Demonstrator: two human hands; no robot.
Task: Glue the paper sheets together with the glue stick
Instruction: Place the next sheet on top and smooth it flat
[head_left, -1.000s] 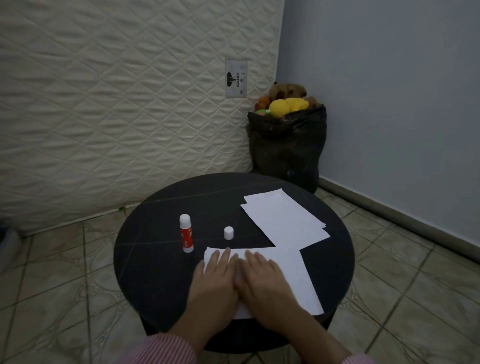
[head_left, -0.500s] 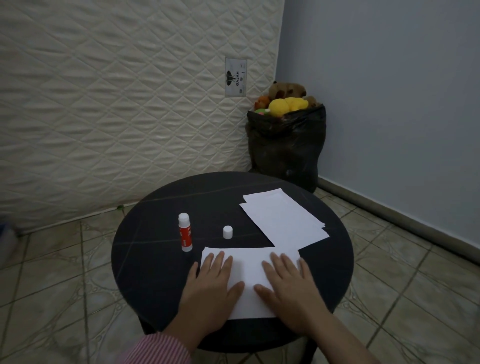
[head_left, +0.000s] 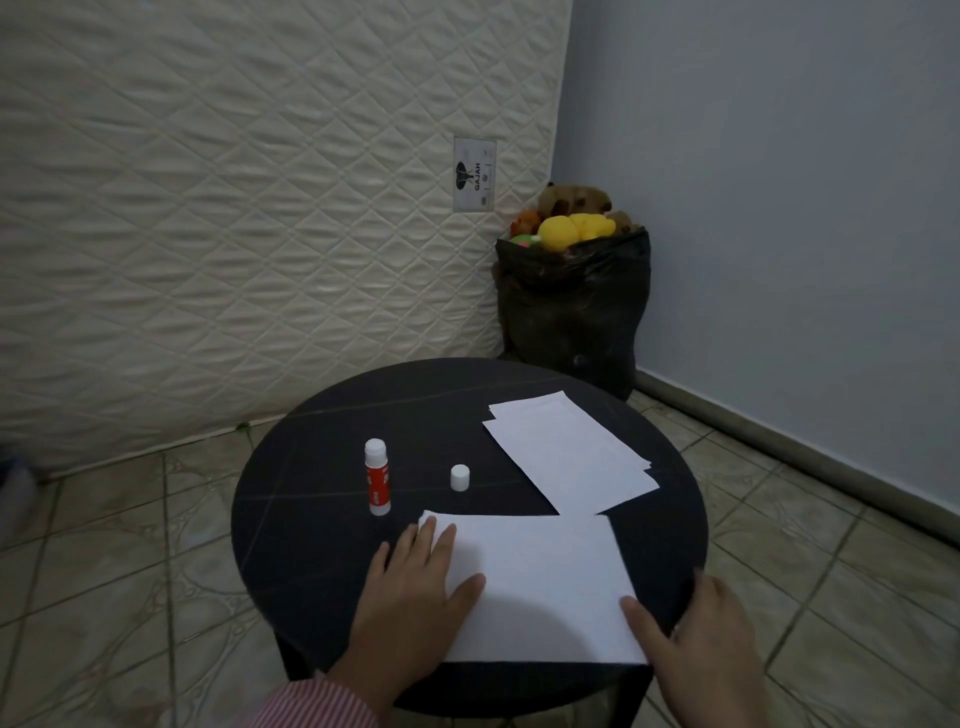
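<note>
While our left hand (head_left: 415, 587) lies flat with straight fingers on the left end of the near paper sheet (head_left: 540, 587), pressing it to the round black surface (head_left: 311, 519), our right hand (head_left: 696, 639) rests at the sheet's near right corner, thumb on the paper edge and the other fingers spread out over the rim of the surface; neither of our hands grips anything, and they sit well apart at opposite ends of the sheet. We note the sheet lies lengthwise along the near edge of the surface, its far left corner slightly lifted beside our fingertips. Just beyond that corner the glue stick (head_left: 377, 477) stands upright, red label, white top, uncapped as far as we can tell, apart from the paper. Its white cap (head_left: 460, 477) stands alone to the right of it, between the stick and the paper stack (head_left: 571, 452). That stack of loose sheets lies angled on the far right part of the surface, its near corner meeting the far edge of the pressed sheet. Behind, we see a quilted mattress (head_left: 234, 208) leaning upright, and in the corner a black bag (head_left: 571, 306) filled with soft toys (head_left: 574, 228). Floor is tiled (head_left: 104, 571). A striped sleeve (head_left: 317, 706) shows at our left wrist.
</note>
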